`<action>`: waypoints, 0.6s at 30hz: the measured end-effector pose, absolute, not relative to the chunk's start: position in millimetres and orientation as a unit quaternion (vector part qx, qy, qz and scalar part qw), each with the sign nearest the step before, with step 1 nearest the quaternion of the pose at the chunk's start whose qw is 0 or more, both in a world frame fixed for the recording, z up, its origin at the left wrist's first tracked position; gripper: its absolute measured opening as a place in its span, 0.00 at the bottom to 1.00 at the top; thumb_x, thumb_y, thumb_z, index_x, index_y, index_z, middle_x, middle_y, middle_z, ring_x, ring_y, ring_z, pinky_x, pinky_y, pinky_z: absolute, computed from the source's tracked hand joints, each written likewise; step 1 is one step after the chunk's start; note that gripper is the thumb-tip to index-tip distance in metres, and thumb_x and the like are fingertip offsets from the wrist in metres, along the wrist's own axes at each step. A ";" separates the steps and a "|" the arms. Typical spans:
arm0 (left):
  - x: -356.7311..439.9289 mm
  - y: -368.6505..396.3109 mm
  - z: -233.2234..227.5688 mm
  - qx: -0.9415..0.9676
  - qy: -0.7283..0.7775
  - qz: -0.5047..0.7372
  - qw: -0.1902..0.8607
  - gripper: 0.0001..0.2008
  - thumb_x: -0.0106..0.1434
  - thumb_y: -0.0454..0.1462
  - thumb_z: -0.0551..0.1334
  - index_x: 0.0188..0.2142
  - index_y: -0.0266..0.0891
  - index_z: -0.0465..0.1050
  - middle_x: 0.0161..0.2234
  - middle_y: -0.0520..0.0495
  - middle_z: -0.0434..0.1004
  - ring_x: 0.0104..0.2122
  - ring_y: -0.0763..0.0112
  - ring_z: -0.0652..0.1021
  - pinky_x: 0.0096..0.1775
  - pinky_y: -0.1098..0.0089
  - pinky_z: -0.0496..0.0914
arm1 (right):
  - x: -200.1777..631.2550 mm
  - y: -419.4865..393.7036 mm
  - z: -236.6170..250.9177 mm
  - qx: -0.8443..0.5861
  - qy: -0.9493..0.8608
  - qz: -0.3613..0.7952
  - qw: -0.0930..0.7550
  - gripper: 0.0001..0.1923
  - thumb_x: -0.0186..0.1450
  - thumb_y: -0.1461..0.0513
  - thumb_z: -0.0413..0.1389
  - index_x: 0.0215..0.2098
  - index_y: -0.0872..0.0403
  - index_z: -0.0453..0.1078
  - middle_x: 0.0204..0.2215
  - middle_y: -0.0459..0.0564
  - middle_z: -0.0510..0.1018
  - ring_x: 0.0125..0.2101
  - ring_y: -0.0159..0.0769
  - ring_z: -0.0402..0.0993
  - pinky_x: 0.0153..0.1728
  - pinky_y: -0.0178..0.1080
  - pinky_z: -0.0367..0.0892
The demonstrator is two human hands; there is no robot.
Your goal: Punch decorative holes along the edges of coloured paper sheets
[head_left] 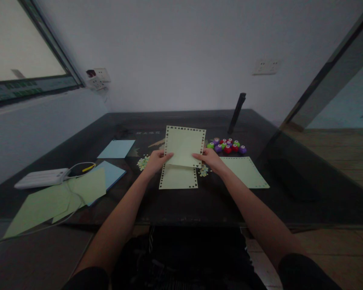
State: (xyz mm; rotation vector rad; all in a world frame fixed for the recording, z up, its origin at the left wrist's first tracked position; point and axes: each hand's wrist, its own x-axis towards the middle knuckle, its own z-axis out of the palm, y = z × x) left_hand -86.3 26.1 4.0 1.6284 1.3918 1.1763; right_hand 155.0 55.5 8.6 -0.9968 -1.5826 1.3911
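Pale green punched-edge paper sheet (184, 147), thin, rectangular, pinched by left hand (155, 160) and right hand (210, 158), glossy dark table (199, 201)

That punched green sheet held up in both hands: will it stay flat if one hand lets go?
Probably not. The punched green sheet looks thin, gripped at its lower corners by the left hand and right hand, so it would likely droop. It seems very light, and its perforated border may tear if tugged.

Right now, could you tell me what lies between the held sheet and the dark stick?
In the head view, colourful small punches cluster between sheet and stick.
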 end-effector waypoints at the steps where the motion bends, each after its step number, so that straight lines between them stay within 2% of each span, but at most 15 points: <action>1: -86.3 26.3 3.8 0.624 0.533 0.456 0.343 0.15 0.55 0.45 0.63 0.34 0.34 0.77 0.30 0.43 0.79 0.28 0.68 0.75 0.30 0.69 0.68 | 155.0 54.8 8.4 -0.387 -0.633 0.547 0.387 0.14 0.53 0.57 0.61 0.33 0.58 0.73 0.32 0.54 0.79 0.29 0.36 0.72 0.30 0.39 0.67; 4: -85.0 25.2 4.7 0.618 0.534 0.460 0.349 0.15 0.55 0.45 0.63 0.34 0.33 0.76 0.30 0.43 0.79 0.27 0.69 0.75 0.29 0.69 0.67 | 154.8 53.1 8.2 -0.378 -0.655 0.536 0.376 0.15 0.54 0.58 0.61 0.38 0.58 0.73 0.38 0.55 0.79 0.38 0.43 0.74 0.39 0.44 0.69; 7: -83.1 23.2 6.9 0.617 0.537 0.458 0.347 0.15 0.55 0.45 0.63 0.34 0.33 0.76 0.29 0.44 0.79 0.26 0.69 0.75 0.29 0.70 0.67 | 155.3 51.7 9.3 -0.384 -0.670 0.527 0.355 0.16 0.54 0.59 0.61 0.39 0.58 0.73 0.38 0.55 0.79 0.40 0.46 0.73 0.40 0.46 0.70; 11: -81.9 22.6 8.6 0.632 0.544 0.449 0.322 0.15 0.55 0.45 0.63 0.32 0.34 0.76 0.28 0.47 0.78 0.26 0.69 0.74 0.28 0.70 0.66 | 156.0 50.3 11.0 -0.402 -0.666 0.529 0.340 0.15 0.53 0.59 0.62 0.37 0.58 0.73 0.33 0.54 0.79 0.35 0.45 0.73 0.35 0.45 0.70; 14: -81.1 24.6 7.8 0.638 0.549 0.446 0.305 0.16 0.56 0.47 0.60 0.28 0.35 0.75 0.24 0.48 0.77 0.24 0.69 0.74 0.27 0.71 0.65 | 155.8 51.0 11.0 -0.405 -0.650 0.533 0.359 0.15 0.52 0.59 0.62 0.36 0.57 0.73 0.30 0.52 0.78 0.30 0.40 0.72 0.30 0.41 0.69; 18: -79.0 27.3 5.5 0.624 0.531 0.468 0.333 0.21 0.60 0.50 0.55 0.26 0.35 0.73 0.21 0.47 0.75 0.21 0.71 0.73 0.27 0.70 0.67 | 157.5 52.8 13.8 -0.443 -0.624 0.503 0.403 0.13 0.51 0.56 0.61 0.30 0.58 0.72 0.21 0.49 0.75 0.17 0.30 0.64 0.18 0.35 0.61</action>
